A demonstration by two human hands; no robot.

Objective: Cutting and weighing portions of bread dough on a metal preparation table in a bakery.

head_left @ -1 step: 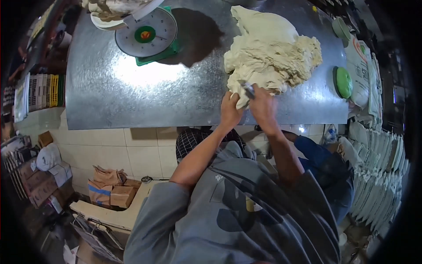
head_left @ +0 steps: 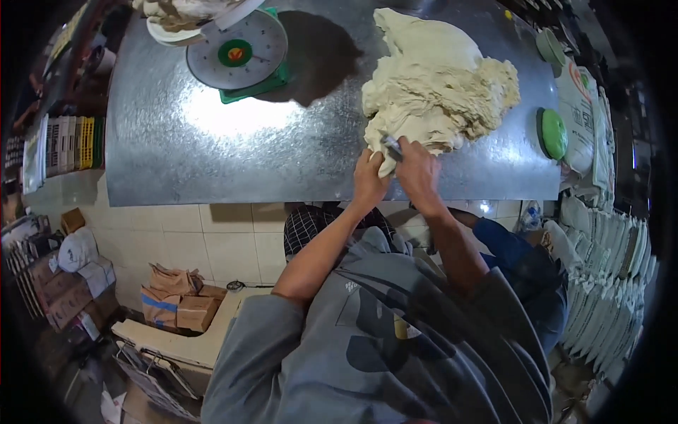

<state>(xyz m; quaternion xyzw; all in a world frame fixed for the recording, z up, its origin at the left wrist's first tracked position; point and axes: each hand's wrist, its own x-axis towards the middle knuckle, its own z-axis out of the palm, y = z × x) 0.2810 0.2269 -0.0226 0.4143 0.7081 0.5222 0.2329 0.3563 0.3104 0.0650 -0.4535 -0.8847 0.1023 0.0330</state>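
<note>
A large, lumpy mass of pale dough (head_left: 441,78) lies on the right half of the steel table (head_left: 162,155). My left hand (head_left: 370,182) is closed on a narrow flap of it at the lower front edge. Just to its right, my right hand (head_left: 421,177) grips a small metal blade tool (head_left: 392,147), angled against that flap; whether it is cutting through cannot be told. A green dial scale (head_left: 247,85), carrying a pale pan piled with something at the top edge of the view, stands left of the dough.
Beside the dough at right are a green round object (head_left: 553,134), a pale green bowl (head_left: 549,49) and white sacks (head_left: 575,120). Folded sacks are stacked below (head_left: 600,283). A person in dark blue clothing (head_left: 494,237) is partly visible beside my right arm. Brown packages (head_left: 194,314) lie lower left.
My right hand and the blade have shifted very slightly at the dough flap. The rest of the scene looks almost the same, with a small shift in the view.
</note>
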